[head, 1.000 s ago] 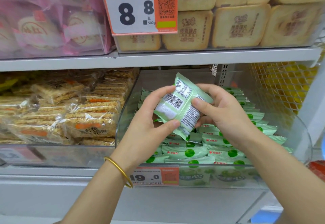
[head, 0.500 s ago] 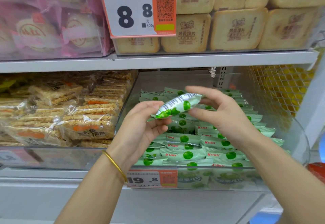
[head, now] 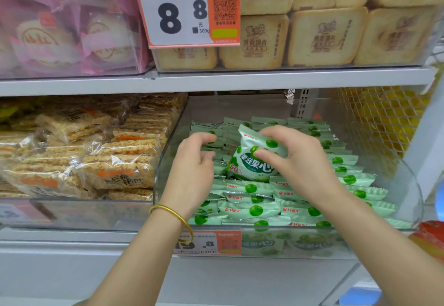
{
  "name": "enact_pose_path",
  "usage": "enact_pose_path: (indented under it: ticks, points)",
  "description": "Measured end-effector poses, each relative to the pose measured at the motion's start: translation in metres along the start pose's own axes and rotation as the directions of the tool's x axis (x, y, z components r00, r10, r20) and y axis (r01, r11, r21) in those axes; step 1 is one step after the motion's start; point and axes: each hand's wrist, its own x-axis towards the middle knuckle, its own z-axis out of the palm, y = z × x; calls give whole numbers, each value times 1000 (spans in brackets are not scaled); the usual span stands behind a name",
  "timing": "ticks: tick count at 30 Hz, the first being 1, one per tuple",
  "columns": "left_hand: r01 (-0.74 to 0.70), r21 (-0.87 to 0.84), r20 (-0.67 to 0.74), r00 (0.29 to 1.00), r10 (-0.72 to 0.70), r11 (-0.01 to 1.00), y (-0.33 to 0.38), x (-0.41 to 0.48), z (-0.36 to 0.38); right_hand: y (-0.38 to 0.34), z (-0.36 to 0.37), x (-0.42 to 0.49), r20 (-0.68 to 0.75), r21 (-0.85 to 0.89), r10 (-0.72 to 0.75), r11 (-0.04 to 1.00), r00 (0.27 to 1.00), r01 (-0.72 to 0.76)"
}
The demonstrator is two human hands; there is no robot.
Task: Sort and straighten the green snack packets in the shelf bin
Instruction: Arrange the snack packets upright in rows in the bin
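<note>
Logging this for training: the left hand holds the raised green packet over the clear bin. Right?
Not quite. The head view shows the right hand pinching the raised green packet over the clear bin; the left hand grips nothing.

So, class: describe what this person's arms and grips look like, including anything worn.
Both forearms are bare, with no sleeves in view. The left grip and right grip wear no gloves and no visible rings. A thin, plain gold-coloured bangle circles the left wrist; the right wrist carries nothing.
</note>
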Motion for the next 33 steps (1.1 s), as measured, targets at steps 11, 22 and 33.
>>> enact_pose_path:
  ticks: [11, 22, 33]
  points:
    - [-88, 104, 13, 996, 87, 991, -1, -2, -3, -8, 9, 7, 283, -258, -29, 960, 959, 105]
    - [-241, 440, 101, 971, 218, 865, -7, 1, 3, -8, 11, 9, 360, -410, -29, 893, 932, 186]
    - [-214, 560, 200, 972, 120, 800, -9, 5, 9, -2, 7, 15, 440, -346, 4, 923, 898, 166]
